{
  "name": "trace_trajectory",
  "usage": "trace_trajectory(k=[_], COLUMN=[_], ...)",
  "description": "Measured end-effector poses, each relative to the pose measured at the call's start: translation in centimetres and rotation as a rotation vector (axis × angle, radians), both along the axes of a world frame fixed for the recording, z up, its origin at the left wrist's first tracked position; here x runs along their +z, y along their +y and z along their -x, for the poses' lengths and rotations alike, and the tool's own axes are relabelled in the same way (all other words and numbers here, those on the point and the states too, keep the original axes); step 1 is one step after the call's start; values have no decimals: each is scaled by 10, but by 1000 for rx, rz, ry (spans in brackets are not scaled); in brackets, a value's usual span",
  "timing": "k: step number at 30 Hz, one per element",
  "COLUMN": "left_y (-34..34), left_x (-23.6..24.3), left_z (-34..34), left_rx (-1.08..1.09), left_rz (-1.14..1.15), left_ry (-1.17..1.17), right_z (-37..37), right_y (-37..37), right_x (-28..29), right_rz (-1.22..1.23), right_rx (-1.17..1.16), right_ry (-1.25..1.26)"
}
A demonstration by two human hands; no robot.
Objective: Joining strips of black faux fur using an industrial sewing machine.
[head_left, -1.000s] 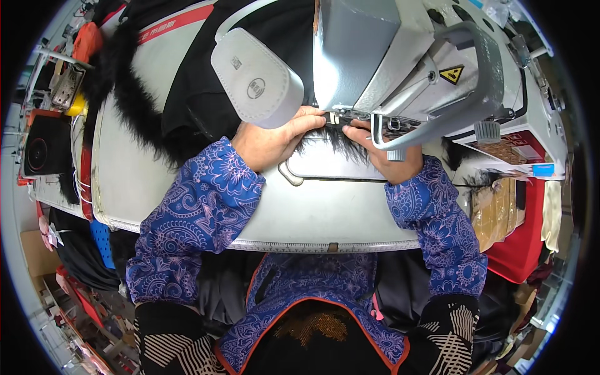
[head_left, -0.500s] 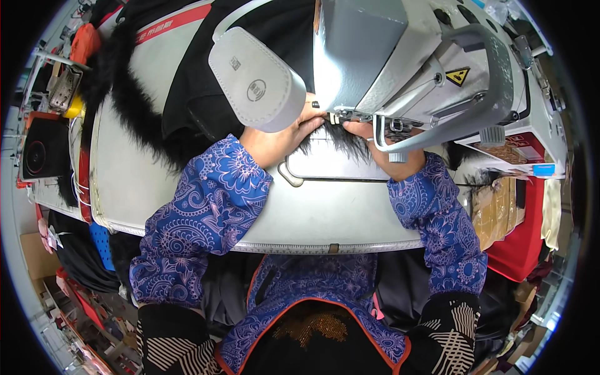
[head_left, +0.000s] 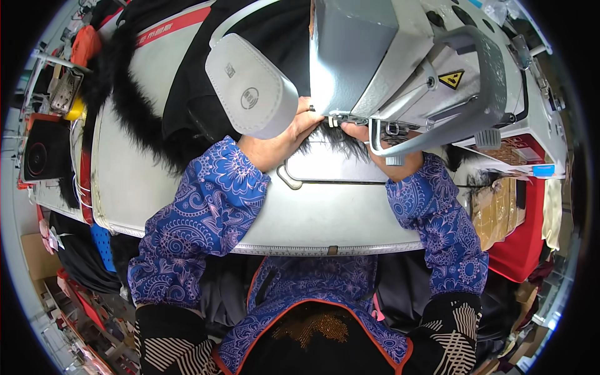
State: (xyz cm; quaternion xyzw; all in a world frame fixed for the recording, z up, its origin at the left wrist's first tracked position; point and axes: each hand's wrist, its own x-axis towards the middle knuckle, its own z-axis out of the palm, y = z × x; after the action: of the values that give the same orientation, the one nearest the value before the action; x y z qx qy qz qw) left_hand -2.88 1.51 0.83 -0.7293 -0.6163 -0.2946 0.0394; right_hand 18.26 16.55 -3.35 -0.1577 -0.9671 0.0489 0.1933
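A grey sewing machine [head_left: 356,56] stands over the middle of the table, its presser foot area brightly lit. Black cloth [head_left: 194,112] with a furry edge lies under it, and a tuft of the black fur trim [head_left: 342,142] sticks out toward me below the foot. My left hand [head_left: 275,147] pinches the trim just left of the foot, partly covered by a grey padded flap [head_left: 250,87]. On the right side my right hand [head_left: 403,164] has its thumb on the fur close to the foot. The machine's guard hides its other fingers.
A long black fur strip [head_left: 134,112] trails over the table's left part. A metal loop [head_left: 289,178] lies near the plate's edge. A measuring tape [head_left: 287,250] runs along the front rim. To the right are a wrapped tan package [head_left: 494,206] and a red bin [head_left: 522,244].
The view has shifted slightly, so the machine sits a little further left and lower. Both hands stay beside the presser foot, with hardly any visible movement.
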Motion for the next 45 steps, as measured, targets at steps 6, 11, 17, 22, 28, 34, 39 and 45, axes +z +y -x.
trace_trajectory(k=[6,11,17,22,28,34,39,45], left_y=[2,5,3,-4,-22,-16,-13,-14], left_x=[0,-1,-4,-1,3,3,3,1], left_z=[-1,-3,0,2,-9,-15,-18,-23], left_rx=[36,98,67,115,16,-30,51,26], left_rz=[-60,-35,-101,-50,-55,-35,-31,-83], left_ry=[56,121,45,-46,-141,-109,-146,19], right_z=[18,14,16,8,-30,-8,4,0], right_y=[-22,-16,-14,-9,27,-12,-24,-29], right_x=[45,38,35,23,20,48,52,55], right_rz=[710,481,390,293,69,160,370,289], right_rx=[-179,-50,-34,-16,188,134,119,122], right_ry=[251,180,208,141,-15,75,146,82])
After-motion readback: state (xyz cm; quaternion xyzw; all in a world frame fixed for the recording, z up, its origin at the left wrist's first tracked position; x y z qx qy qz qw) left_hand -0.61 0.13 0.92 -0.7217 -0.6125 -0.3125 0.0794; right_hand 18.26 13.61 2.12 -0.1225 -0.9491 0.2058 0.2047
